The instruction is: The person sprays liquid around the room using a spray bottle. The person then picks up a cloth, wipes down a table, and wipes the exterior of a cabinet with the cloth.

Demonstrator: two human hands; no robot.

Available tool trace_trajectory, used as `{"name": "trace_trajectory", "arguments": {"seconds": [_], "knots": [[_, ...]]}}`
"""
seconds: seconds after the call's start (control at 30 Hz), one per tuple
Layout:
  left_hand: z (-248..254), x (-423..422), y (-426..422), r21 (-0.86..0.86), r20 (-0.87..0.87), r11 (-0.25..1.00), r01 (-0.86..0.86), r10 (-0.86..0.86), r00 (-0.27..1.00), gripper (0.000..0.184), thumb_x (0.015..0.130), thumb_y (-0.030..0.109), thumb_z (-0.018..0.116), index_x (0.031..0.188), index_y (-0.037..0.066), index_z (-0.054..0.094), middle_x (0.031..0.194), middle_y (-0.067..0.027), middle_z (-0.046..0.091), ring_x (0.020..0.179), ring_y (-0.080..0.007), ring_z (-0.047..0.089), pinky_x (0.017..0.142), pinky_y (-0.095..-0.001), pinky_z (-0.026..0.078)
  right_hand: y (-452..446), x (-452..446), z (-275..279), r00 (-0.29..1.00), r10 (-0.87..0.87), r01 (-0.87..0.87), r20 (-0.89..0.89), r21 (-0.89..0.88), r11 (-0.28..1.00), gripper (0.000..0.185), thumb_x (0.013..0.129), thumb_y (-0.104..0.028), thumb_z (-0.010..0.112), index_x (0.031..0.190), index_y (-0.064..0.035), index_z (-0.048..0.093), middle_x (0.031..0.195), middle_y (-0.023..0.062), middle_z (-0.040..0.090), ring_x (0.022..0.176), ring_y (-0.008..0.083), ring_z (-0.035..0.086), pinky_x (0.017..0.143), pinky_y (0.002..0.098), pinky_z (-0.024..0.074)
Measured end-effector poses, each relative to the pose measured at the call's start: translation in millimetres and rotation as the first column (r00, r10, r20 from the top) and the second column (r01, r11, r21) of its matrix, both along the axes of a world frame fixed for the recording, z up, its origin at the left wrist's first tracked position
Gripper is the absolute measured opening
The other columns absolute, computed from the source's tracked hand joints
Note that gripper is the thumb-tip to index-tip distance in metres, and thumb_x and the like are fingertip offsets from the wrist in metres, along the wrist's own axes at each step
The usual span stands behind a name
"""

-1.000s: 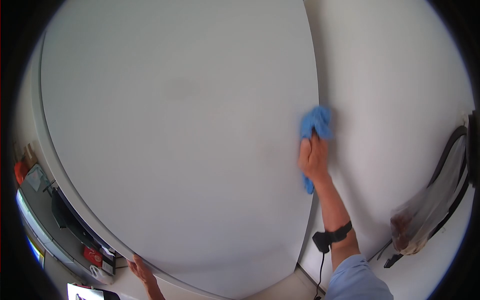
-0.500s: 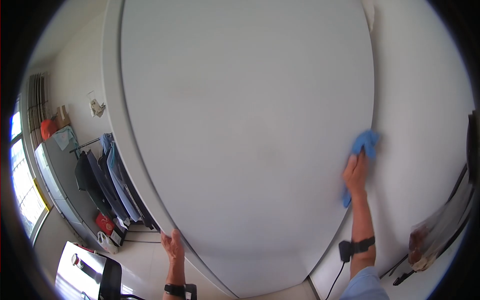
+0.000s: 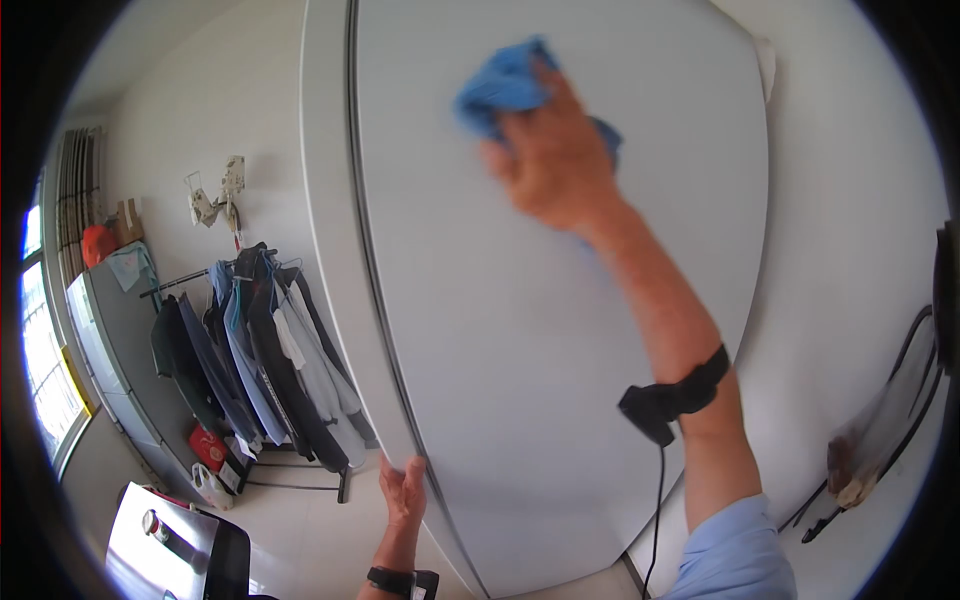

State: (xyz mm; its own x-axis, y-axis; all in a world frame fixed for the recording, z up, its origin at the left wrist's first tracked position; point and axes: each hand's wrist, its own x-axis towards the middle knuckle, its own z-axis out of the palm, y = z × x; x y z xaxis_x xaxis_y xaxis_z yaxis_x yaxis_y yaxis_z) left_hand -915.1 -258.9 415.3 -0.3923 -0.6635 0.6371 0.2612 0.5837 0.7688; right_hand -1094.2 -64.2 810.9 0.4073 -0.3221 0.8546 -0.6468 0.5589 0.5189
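Note:
A large pale grey door panel (image 3: 520, 380) stands upright in front of me and fills the middle of the view. High on its face, toward the left, my right hand (image 3: 560, 165) presses a crumpled blue cloth (image 3: 503, 88), slightly smeared by motion. Part of the cloth shows past the far side of the hand. Low on the panel's left side, my left hand (image 3: 403, 492) grips the white edge, thumb on one side and fingers on the other. Both forearms wear black straps, and a cable hangs from the right one.
Clothes (image 3: 260, 350) hang on a rack at the left, near a grey cabinet (image 3: 115, 350) and a window. A glossy table (image 3: 150, 550) with a jar stands at lower left. Bags (image 3: 860, 470) hang by the white wall at the right.
My right hand has swept the blue cloth from the panel's right edge up and left across its face. The view has shifted, showing more of the clothes rack. My left hand still holds the edge.

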Motion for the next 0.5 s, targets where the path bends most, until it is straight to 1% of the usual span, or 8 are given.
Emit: {"name": "trace_trajectory", "arguments": {"seconds": [0.03,0.07,0.13,0.23,0.33,0.4,0.47,0.5], "knots": [[-3.5,0.0,-3.9,-0.005,0.005,1.000,0.010,-0.010,1.000,0.070,0.087,0.057,0.062,0.124,-0.001,0.050,0.104,-0.0128,0.060,0.090,-0.0222,0.057,0.079,-0.0357,0.047,-15.7,19.6,-8.0,0.998,-0.052,0.049,0.038,0.067,0.997,0.050,0.090,-0.037,0.056,0.121,0.0014,0.060,0.134,0.0231,0.051,0.135,0.0426,0.036,0.115,0.0501,0.0243],[-10.4,-0.3,-9.6,0.050,0.030,0.996,0.077,-0.079,0.996,0.071,0.088,0.058,0.061,0.128,0.000,0.048,0.105,-0.0123,0.060,0.090,-0.0218,0.057,0.081,-0.0360,0.047,-31.6,29.7,-15.7,0.998,0.055,-0.055,0.003,0.075,0.996,0.050,0.089,-0.038,0.058,0.118,0.0021,0.061,0.134,0.0240,0.050,0.135,0.0422,0.035,0.115,0.0506,0.0238],[-5.1,-2.3,-6.5,0.020,-0.043,0.996,0.092,-0.091,0.995,0.071,0.088,0.057,0.061,0.129,0.000,0.047,0.105,-0.0117,0.060,0.091,-0.0214,0.056,0.081,-0.0354,0.047,-53.3,47.6,-31.3,0.964,0.263,-0.258,-0.031,0.103,0.960,0.050,0.086,-0.040,0.063,0.111,0.0029,0.066,0.135,0.0237,0.050,0.135,0.0405,0.035,0.115,0.0512,0.0231],[3.0,-0.9,-0.7,0.025,-0.062,0.994,0.110,-0.108,0.992,0.071,0.089,0.055,0.061,0.131,0.000,0.046,0.105,-0.0113,0.060,0.092,-0.0210,0.056,0.082,-0.0348,0.047,-66.0,74.6,-65.0,0.971,0.221,-0.239,0.095,0.292,0.926,0.051,0.084,-0.039,0.065,0.115,0.0018,0.064,0.135,0.0226,0.050,0.135,0.0389,0.036,0.115,0.0503,0.0237],[15.2,5.1,9.9,0.088,-0.046,0.987,0.136,-0.132,0.990,0.073,0.088,0.057,0.062,0.129,-0.002,0.047,0.107,-0.0107,0.059,0.097,-0.0198,0.054,0.087,-0.0333,0.044,-76.4,85.1,-103.3,0.947,0.309,-0.319,0.085,0.361,0.877,0.053,0.083,-0.040,0.066,0.117,0.0001,0.064,0.135,0.0197,0.051,0.134,0.0364,0.038,0.115,0.0480,0.0248],[18.1,5.8,13.3,0.111,-0.055,0.984,0.141,-0.136,0.989,0.073,0.089,0.056,0.062,0.129,-0.004,0.048,0.107,-0.0104,0.059,0.098,-0.0192,0.053,0.090,-0.0327,0.043,-73.2,83.4,-121.1,0.948,0.304,-0.314,0.092,0.421,0.851,0.052,0.083,-0.040,0.066,0.117,0.0002,0.064,0.135,0.0176,0.052,0.134,0.0351,0.039,0.115,0.0470,0.0250],[17.8,4.4,13.3,0.100,-0.077,0.986,0.134,-0.126,0.989,0.070,0.090,0.052,0.062,0.129,-0.004,0.048,0.106,-0.0102,0.059,0.097,-0.0191,0.053,0.089,-0.0329,0.043,-68.2,78.8,-118.4,0.932,0.353,-0.351,0.081,0.443,0.825,0.050,0.083,-0.038,0.065,0.113,0.0006,0.065,0.134,0.0150,0.053,0.134,0.0334,0.039,0.116,0.0467,0.0242],[17.5,3.8,12.9,0.094,-0.075,0.987,0.127,-0.120,0.990,0.069,0.090,0.051,0.062,0.128,-0.004,0.048,0.106,-0.0103,0.060,0.096,-0.0192,0.053,0.089,-0.0331,0.043,-65.7,73.0,-110.5,0.945,0.324,-0.311,0.048,0.443,0.841,0.050,0.083,-0.038,0.065,0.114,0.0007,0.065,0.134,0.0152,0.053,0.134,0.0336,0.039,0.116,0.0468,0.0241]]}}
